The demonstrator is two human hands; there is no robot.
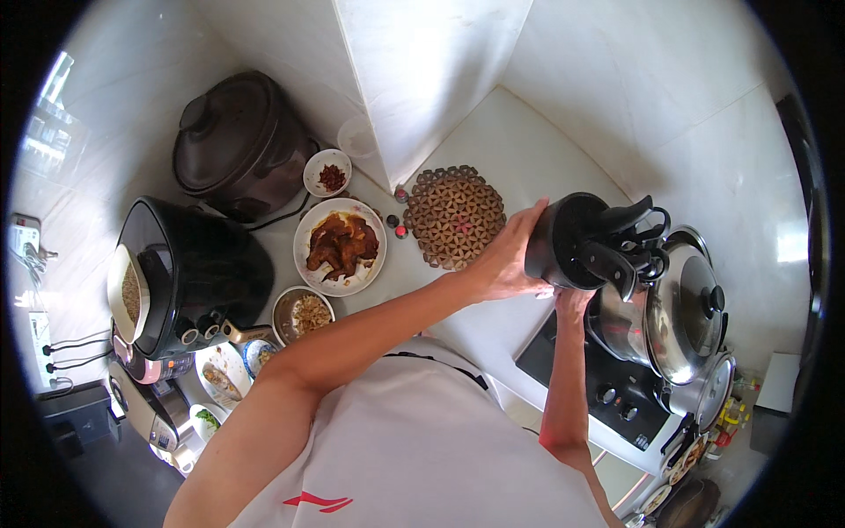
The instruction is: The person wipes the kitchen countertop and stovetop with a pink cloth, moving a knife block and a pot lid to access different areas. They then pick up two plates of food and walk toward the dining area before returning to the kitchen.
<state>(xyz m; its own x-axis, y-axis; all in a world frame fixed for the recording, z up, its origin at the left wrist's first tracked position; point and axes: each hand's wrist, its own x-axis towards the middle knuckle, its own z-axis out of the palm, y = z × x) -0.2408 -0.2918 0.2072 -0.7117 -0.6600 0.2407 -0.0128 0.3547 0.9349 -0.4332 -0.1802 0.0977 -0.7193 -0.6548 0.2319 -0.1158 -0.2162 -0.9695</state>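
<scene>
My left hand [505, 264] is around the near left side of a black cylindrical knife holder [558, 241], held up over the white counter. Black handles [614, 251] of knives and other utensils, some with finger loops like scissors, stick out of its top towards the right. Under the holder, my right hand [573, 300] grips its lower side, its fingers mostly hidden. Just left of the holder lies a brown woven-pattern trivet [452, 218], with several small caps [401, 231] beside it.
Steel pots with lids [686, 313] stand on a black gas stove [607, 376] at the right. Leftward are a plate of dark cooked meat [340, 287], a small bowl of dried red pieces [313, 185], a metal bowl [284, 317], a black air fryer [224, 284] and a dark lidded cooker [224, 138].
</scene>
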